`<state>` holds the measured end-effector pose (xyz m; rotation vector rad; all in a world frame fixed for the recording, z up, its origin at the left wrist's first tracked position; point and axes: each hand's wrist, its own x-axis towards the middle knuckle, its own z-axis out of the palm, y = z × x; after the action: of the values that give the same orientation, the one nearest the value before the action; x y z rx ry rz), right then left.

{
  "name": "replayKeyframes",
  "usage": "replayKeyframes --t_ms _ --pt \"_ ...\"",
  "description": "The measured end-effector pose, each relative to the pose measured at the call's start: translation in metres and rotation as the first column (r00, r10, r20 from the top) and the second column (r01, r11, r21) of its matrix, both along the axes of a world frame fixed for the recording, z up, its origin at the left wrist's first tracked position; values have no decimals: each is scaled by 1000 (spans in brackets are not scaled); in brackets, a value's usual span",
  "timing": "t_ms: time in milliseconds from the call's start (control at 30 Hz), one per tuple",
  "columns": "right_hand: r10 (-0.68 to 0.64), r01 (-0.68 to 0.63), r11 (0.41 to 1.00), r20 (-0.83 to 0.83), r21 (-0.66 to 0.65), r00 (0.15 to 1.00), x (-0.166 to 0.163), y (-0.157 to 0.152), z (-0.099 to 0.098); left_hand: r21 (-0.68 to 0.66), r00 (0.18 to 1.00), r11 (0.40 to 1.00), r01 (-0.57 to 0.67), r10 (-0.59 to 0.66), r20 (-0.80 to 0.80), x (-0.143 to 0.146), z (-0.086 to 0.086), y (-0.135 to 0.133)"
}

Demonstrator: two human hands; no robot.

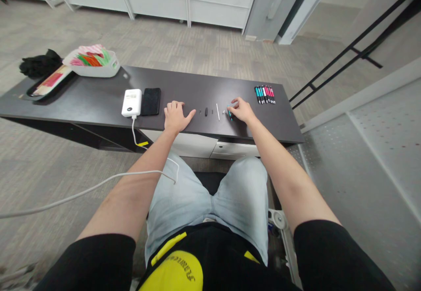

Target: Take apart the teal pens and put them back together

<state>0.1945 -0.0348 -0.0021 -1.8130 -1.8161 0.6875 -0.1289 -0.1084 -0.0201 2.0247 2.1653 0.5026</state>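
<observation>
My left hand (176, 116) lies palm down on the dark tabletop, fingers stretched out and thumb pointing right, holding nothing. To its right, pen parts lie in a loose row: a short black piece (206, 112), a thin white refill (218, 112) and a few tiny bits. Beyond the refill, my right hand (242, 110) has its thumb and fingertips closed on a teal-and-black pen barrel (230, 114), held low at the table surface. The fingers partly cover the barrel. A small pale piece (224, 112) lies just left of it.
Several teal, white and red pens (264, 94) lie side by side at right. A white power bank (132, 102) with a cable and a black phone (151, 101) lie left. Farther left are a white basket (113, 65), a black tray (49, 92) and black cloth (41, 63).
</observation>
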Motion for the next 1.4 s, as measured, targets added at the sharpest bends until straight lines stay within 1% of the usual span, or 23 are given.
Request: replayKeyframes --t_ms 100,200,333,433,600,700,867,1133,1300,1400 --pt "-26 23 999 92 31 995 13 -5 0 -6 1000 1000 0 0 -5 0 0 0" --pt "-68 61 997 151 47 986 35 -20 -3 -12 1000 1000 -3 3 -11 0 -1 0" --pt "-92 76 994 212 85 973 63 -47 -12 -27 999 1000 -5 4 -32 1 -1 1" --pt "-124 97 986 218 133 968 73 -59 -21 -40 999 999 9 -11 -44 1 1 0" --pt "-136 103 982 210 160 968 70 -61 -27 -43 998 999 27 -29 -51 1 3 0" --pt "-140 104 980 217 169 966 68 -61 -26 -52 998 998 23 -26 -58 1 2 1" --pt "-134 102 986 252 135 958 66 -62 -23 -70 997 997 17 -22 -69 0 1 2" --pt "-124 94 985 208 147 970 66 -61 -23 -54 997 998 12 -16 -74 -1 -1 3" --pt "-131 102 984 205 144 970 65 -62 -22 -68 997 998 15 -20 -73 -1 0 2" --pt "-121 96 982 156 160 980 68 -63 -23 -69 997 998 15 -20 -68 0 2 1"
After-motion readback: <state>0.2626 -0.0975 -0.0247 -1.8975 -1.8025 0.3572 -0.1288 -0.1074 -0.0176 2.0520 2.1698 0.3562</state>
